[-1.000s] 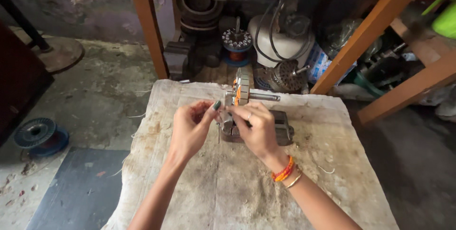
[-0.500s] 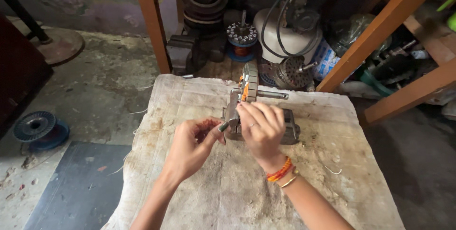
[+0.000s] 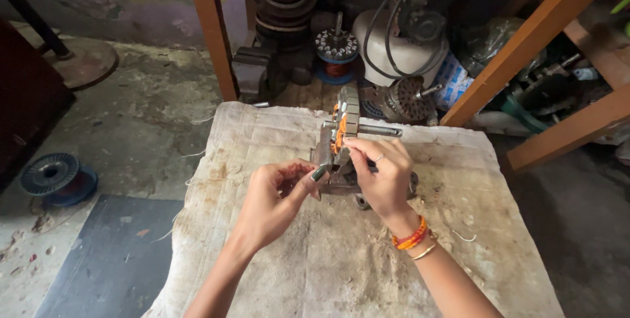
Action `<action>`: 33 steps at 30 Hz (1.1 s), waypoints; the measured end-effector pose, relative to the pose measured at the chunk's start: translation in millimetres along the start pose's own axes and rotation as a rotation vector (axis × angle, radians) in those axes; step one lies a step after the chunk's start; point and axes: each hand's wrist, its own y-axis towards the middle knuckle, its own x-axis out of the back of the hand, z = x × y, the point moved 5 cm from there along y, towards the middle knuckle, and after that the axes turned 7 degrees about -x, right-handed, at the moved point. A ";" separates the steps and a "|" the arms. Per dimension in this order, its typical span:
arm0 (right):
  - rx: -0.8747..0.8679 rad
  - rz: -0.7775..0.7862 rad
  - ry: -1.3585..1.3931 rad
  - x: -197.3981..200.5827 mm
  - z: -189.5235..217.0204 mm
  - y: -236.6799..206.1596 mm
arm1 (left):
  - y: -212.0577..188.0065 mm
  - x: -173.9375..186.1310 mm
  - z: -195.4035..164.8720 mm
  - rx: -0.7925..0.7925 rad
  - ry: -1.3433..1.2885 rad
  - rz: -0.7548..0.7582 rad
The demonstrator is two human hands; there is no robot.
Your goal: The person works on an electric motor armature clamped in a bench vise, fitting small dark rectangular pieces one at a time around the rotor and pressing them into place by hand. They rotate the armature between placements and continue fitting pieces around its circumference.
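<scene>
Right hand: the right hand (image 3: 384, 177) pinches the motor stator (image 3: 346, 121), fingers closed on its rim.
Left hand: the left hand (image 3: 279, 196) is curled beside the vise (image 3: 338, 173), thumb and finger pinched; any wire there is too fine to see.
Stator: stands upright in the vise on the cloth-covered table (image 3: 367, 265).
Risk: a hard tug could tilt the stator or scrape its orange windings.

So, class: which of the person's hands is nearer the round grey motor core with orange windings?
Right. The right hand touches the motor core from below; the left hand sits lower-left, apart.

A dirty grey floor (image 3: 131, 114) lies under orange wooden beams (image 3: 210, 29), with old motors (image 3: 400, 36) piled against the wall.
</scene>
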 end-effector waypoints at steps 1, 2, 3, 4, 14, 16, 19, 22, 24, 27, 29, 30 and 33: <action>-0.066 0.008 0.080 0.9 -7.9 2.0 | 4.9 -1.2 -0.4 0.000 -0.012 0.001; -0.136 0.019 0.162 0.1 -14.7 1.9 | 7.4 -2.6 -0.4 0.007 -0.023 0.002; -0.207 0.030 0.244 -2.0 -21.6 1.4 | 10.5 -4.1 -3.4 -0.049 -0.046 0.010; -0.278 0.043 0.312 -5.8 -29.5 2.8 | 14.5 -4.9 -7.0 -0.109 -0.067 0.018; -0.626 -0.179 0.515 -32.2 -67.2 -18.0 | 56.8 2.8 -18.9 -0.314 0.260 -0.104; -0.652 -0.205 0.535 -34.5 -71.7 -19.4 | 65.3 2.2 -21.2 -0.395 0.300 -0.140; -0.657 -0.223 0.503 -33.8 -76.8 -15.2 | 82.6 -0.1 -21.4 -0.447 0.373 -0.171; -0.698 -0.190 0.475 -35.8 -83.3 -8.5 | 90.2 -6.5 -20.2 -0.533 0.345 -0.195; -0.662 -0.160 0.510 -34.4 -88.3 -1.6 | 93.4 -7.5 -17.9 -0.562 0.319 -0.209; -0.689 -0.102 0.496 -37.7 -96.2 -2.3 | 96.6 -12.7 -10.7 -0.528 0.320 -0.212; -0.705 -0.074 0.508 -42.3 -102.5 -2.6 | 97.6 -11.7 -6.5 -0.512 0.342 -0.227; -0.714 -0.058 0.516 -45.7 -105.0 -3.6 | 97.0 -11.6 -3.8 -0.503 0.321 -0.225; -0.687 -0.030 0.624 -50.0 -113.8 -0.2 | 99.8 -11.9 1.8 -0.481 0.270 -0.224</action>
